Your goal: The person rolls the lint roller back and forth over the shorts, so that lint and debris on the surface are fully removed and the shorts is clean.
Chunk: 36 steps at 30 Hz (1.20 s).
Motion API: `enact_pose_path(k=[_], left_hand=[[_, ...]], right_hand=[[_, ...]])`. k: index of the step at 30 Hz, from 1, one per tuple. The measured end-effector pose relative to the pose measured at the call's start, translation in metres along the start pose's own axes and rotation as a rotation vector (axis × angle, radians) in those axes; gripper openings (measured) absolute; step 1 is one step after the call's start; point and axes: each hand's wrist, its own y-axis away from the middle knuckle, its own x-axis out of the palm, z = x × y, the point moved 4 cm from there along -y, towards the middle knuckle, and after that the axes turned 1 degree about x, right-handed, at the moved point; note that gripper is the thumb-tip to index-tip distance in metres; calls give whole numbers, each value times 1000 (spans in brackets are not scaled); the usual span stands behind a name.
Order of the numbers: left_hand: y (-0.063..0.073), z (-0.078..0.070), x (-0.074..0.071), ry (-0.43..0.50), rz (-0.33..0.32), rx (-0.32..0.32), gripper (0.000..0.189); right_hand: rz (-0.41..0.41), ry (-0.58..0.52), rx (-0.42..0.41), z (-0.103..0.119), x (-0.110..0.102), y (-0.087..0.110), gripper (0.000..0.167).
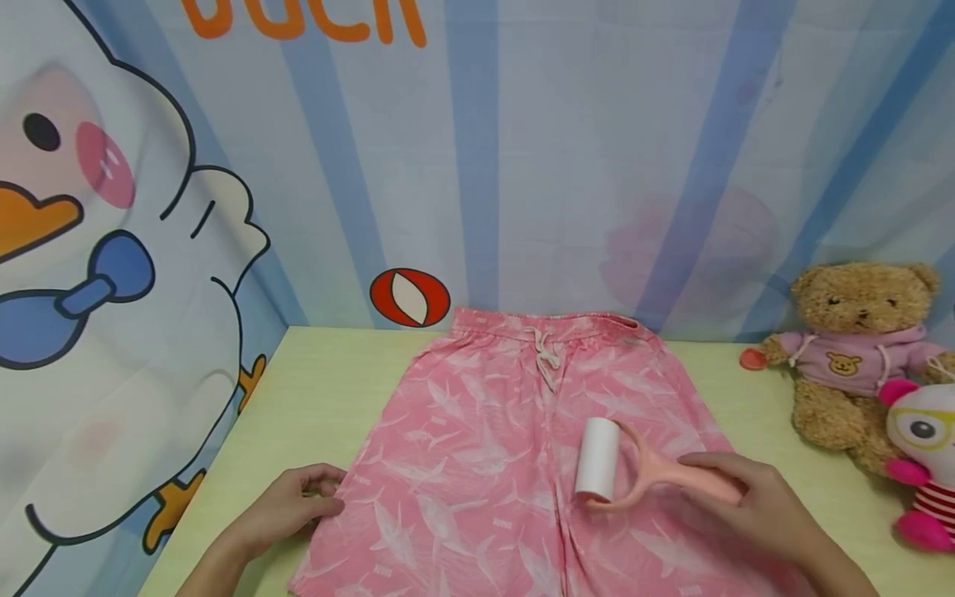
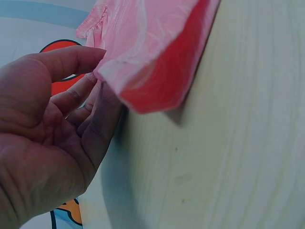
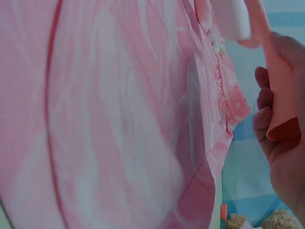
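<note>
Pink shorts (image 1: 462,439) with white leaf-like prints lie spread on the table, waistband away from me, a white drawstring (image 1: 546,358) at its middle. At their left edge, my left hand (image 1: 287,506) pinches the cloth between thumb and fingers. In the left wrist view the leg opening (image 2: 162,81) gapes beside that hand. My right hand (image 1: 753,497) grips the peach handle of a lint roller (image 1: 597,458). Its white roll is over the right leg of the shorts. From the right wrist, the fingers (image 3: 263,119) show curled round the handle.
A brown teddy bear (image 1: 858,365) in a lilac hoodie sits at the right, with a pink-and-white doll (image 1: 928,464) in front of it. The pale yellow table (image 1: 343,373) meets a striped cloth backdrop (image 1: 537,166) behind, and a duck print (image 1: 149,414) covers the left side.
</note>
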Motion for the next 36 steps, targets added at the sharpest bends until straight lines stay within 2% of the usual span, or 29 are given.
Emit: enact_pose_path(k=[3, 6, 11, 14, 18, 24, 36], left_hand=[[0, 0, 0, 6, 6, -1, 42], [1, 1, 0, 11, 11, 2, 42], [1, 1, 0, 7, 10, 6, 42], [0, 2, -1, -1, 3, 5, 42], [-1, 3, 0, -9, -4, -1, 42], [-3, 3, 0, -9, 2, 3, 42], [-1, 2, 0, -4, 3, 3, 42]], right_hand=[[-86, 48, 140, -9, -11, 0, 37], [-138, 88, 274, -20, -22, -2, 39], [-235, 154, 446, -41, -35, -4, 50], [-267, 190, 542, -55, -38, -4, 56], [-257, 218, 611, -71, -38, -1, 61], [-261, 183, 692, -88, -38, 5, 65], [-259, 158, 789, -95, -39, 6, 69]])
